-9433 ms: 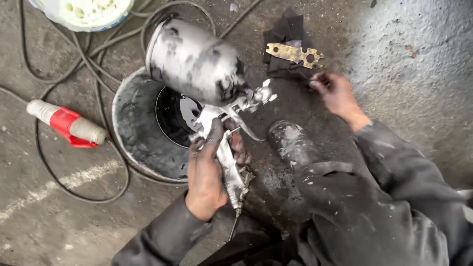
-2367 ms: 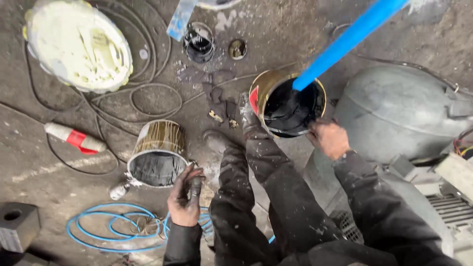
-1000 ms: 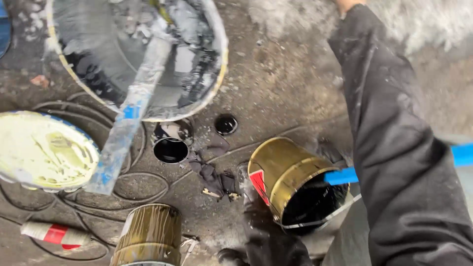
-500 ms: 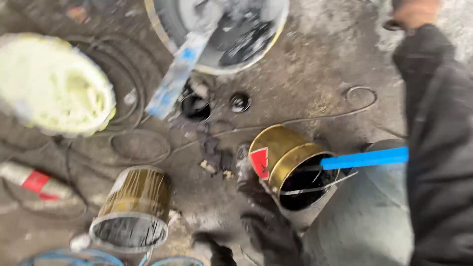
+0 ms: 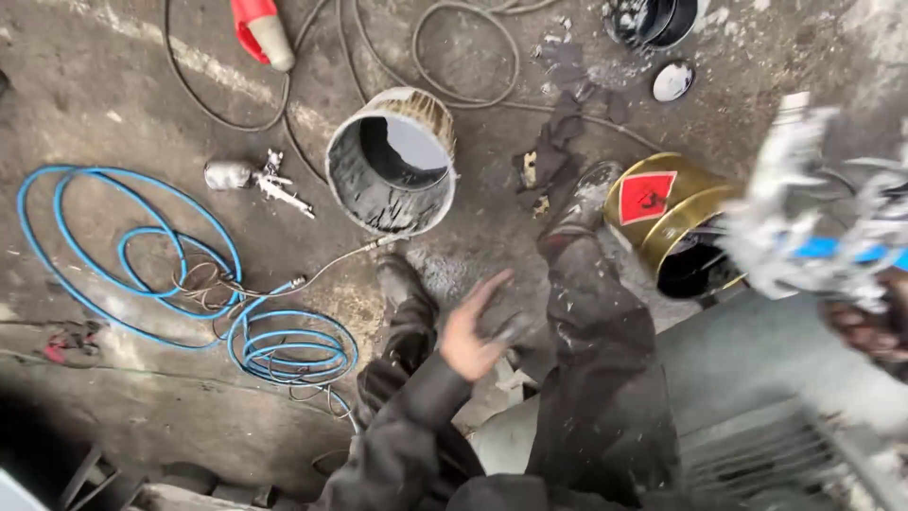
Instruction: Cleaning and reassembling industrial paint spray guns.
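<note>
Left hand: the left hand [image 5: 476, 331] is raised over the lap, palm loose, fingers spread apart, gripping nothing; motion blur softens the fingertips.
Right hand: the right hand [image 5: 865, 326] sits at the right frame edge, dark with grime, closed around a blurred, paint-crusted tool [image 5: 804, 232] with a blue shaft. Grip detail is smeared, but the tool appears clamped in it.
Tool axis: long axis runs roughly left-right, the crusted pale head pointing toward the gold can [image 5: 676, 222]; head and can rim overlap in view, contact not resolvable.
Gold can: tipped on its side just beside the right knee, open mouth facing right and down, dark liquid inside, red diamond label on the wall. It lies just left of the right hand and above-right of the left hand; the right hand is clearly the nearer one.
Striped can: a second open can [image 5: 392, 161] stands ahead of the left boot [image 5: 402, 284], inside coated black; well apart from both hands, nearer the left.
Floor, left: small spray gun [image 5: 255, 180] lying flat beside the striped can; coiled blue hose [image 5: 189, 284] further left; black cables [image 5: 426, 57] looping above.
Floor, top: red-and-cream plug [image 5: 260, 28]; small round lid [image 5: 673, 81].
Lower right: grey machine housing [image 5: 757, 378] under the right arm.
</note>
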